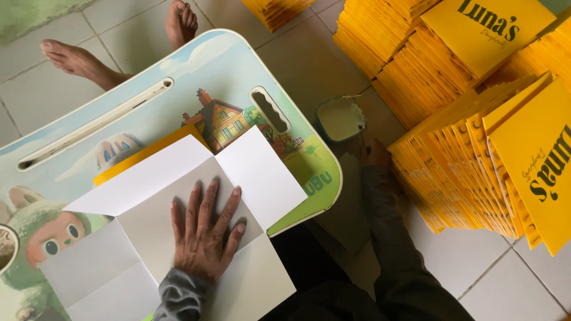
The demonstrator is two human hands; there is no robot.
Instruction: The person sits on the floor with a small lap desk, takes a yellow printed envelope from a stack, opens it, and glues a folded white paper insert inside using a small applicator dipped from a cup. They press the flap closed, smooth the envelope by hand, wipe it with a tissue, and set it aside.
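Left hand [205, 229] flat, fingers spread, pressing the middle of an unfolded white cardboard sheet [178, 238] on the small cartoon-printed table [119, 107]; right hand [376, 156] reaches down beside the table toward a small pot [340, 119], its grip unclear.

A single head-worn view looks steeply down from close above the left hand [205, 229], with the counter [89, 119] beneath it and tiled floor [309, 65] beyond.
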